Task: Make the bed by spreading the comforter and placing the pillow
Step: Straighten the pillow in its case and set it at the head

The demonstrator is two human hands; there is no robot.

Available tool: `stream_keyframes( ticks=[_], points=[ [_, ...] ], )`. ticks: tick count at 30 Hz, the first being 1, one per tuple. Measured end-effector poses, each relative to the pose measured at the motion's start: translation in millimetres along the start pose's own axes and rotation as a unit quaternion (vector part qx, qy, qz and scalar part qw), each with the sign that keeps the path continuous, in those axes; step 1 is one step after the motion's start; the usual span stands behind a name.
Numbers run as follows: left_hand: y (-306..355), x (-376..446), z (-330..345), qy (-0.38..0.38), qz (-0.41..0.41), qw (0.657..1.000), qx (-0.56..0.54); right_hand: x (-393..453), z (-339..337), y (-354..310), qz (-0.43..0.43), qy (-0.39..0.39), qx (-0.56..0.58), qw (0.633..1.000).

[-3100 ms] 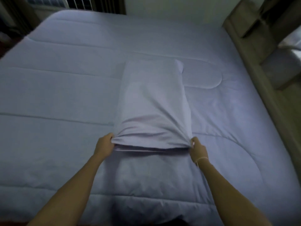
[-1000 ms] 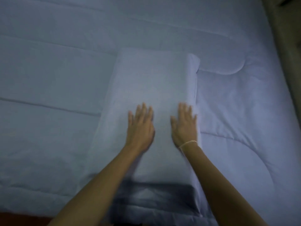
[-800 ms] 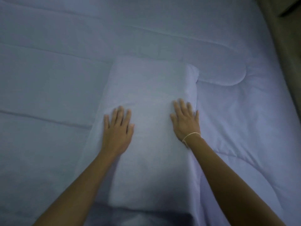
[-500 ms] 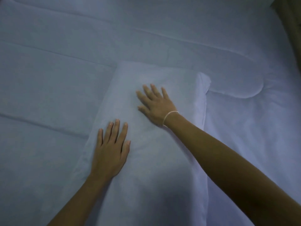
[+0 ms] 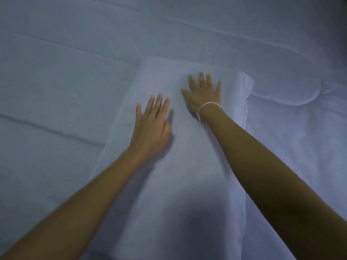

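Observation:
A pale lilac pillow (image 5: 180,184) lies lengthwise on the matching quilted comforter (image 5: 56,81), which covers the whole bed. My left hand (image 5: 152,126) lies flat on the pillow's middle, fingers straight and spread. My right hand (image 5: 203,92), with a thin bracelet at the wrist, presses flat on the pillow's far end, fingers spread. Both forearms reach in from the bottom of the view and hide part of the pillow's near half.
The comforter's stitched seams run across the bed, with a curved seam (image 5: 300,98) to the right of the pillow. A dark corner (image 5: 342,4) shows at the top right beyond the bed.
Earlier both hands gripped the pillow's near end, then let go and lay flat on top. Since half a second ago the left hand has slid further up the pillow, nearer the right hand.

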State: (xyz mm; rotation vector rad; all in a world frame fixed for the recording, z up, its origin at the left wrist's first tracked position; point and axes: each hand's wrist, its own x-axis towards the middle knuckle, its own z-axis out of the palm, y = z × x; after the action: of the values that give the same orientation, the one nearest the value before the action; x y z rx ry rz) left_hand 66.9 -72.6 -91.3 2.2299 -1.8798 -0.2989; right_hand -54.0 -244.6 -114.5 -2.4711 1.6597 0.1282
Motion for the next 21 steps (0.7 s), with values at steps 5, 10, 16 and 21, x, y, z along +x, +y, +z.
stream_keyframes(
  ticks=[5, 10, 16, 21],
  points=[
    [-29, 68, 3, -0.046, -0.044, 0.996, 0.064, -14, -21, 50, 0.168, 0.031, 0.054, 0.984],
    [-37, -3, 20, -0.060, -0.016, 0.997, 0.050, -87, -2, -1, 0.045, 0.003, 0.054, 0.998],
    [-86, -124, -3, -0.065, -0.189, 0.980, 0.022, -201, 20, 58, 0.265, -0.047, 0.143, 0.952],
    [-38, -160, 1, -0.093, 0.054, 0.991, 0.079, -268, 13, 25, 0.184, 0.021, 0.093, 0.978]
  ],
)
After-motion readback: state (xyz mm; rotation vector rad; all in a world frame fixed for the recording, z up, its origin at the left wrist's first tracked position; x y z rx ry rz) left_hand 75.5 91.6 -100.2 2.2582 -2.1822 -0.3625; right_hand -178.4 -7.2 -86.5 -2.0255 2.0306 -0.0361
